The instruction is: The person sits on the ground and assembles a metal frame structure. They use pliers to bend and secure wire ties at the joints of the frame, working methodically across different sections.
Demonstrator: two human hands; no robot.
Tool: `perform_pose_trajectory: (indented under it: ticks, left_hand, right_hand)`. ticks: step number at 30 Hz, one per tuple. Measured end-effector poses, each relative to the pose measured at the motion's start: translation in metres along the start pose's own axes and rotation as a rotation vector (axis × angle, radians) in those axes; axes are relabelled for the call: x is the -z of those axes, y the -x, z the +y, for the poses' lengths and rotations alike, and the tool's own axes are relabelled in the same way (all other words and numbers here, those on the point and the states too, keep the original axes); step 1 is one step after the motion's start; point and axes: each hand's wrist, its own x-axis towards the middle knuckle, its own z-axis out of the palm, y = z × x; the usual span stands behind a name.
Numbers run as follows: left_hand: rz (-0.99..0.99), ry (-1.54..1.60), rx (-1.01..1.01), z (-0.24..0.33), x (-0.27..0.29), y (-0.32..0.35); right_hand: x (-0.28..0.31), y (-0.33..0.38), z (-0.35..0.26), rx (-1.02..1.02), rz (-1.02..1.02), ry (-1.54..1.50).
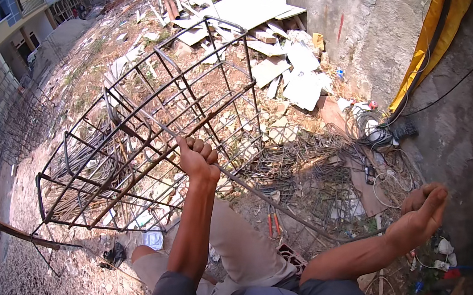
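My left hand [200,157] is closed around a long thin steel rod [277,205], at the near side of a rebar cage [150,158]. To the right, the rod curves up to my right wrist. My right hand [422,216] is raised in a closed grip at the rod's right end, though the wrist hides where rod and fingers meet. The cage of dark bars and square loops lies tilted across the ground ahead of me. A tool with red handles [274,222] lies beside my knee.
Broken white boards [253,10] are piled against the grey wall [371,32]. Tangled wires and cables [371,129] lie at the right, below a hanging yellow sheet [431,49]. Loose thin rods [303,159] cover the ground near the cage. Houses [28,6] stand at far left.
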Motion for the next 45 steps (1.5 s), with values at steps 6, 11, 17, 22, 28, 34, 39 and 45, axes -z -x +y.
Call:
perform_pose_trajectory:
  ticks: [6,11,17,22,28,34,39,45]
  left_hand:
    - [0.035,0.008,-0.004,-0.011,-0.003,-0.007]
    - [0.023,-0.052,-0.04,0.008,-0.009,-0.023]
    - [-0.046,0.014,-0.007,0.0,-0.007,-0.028]
    - [-0.005,-0.05,-0.01,0.025,0.012,-0.026]
    - [-0.008,-0.313,-0.104,0.052,0.021,-0.044]
    - [0.021,-0.396,-0.144,0.063,0.026,-0.041]
    - [0.025,-0.467,-0.165,0.062,0.041,-0.044]
    - [0.005,-0.412,-0.204,0.062,0.044,-0.049]
  right_hand:
    - [-0.036,0.016,-0.007,0.22,-0.047,0.161]
    - [-0.026,0.013,0.018,0.086,-0.01,0.031]
    - [0.014,-0.017,0.054,-0.125,-0.248,-0.351]
    - [0.021,-0.001,0.027,-0.13,-0.678,-0.777]
    - [0.044,0.06,0.005,-0.491,-1.045,-0.732]
    - [0.053,0.095,-0.006,-0.357,-1.561,-0.52]
    - [0.039,0.097,-0.007,-0.315,-1.732,-0.474]
    - [0.048,0.107,0.02,-0.2,-1.767,-0.299]
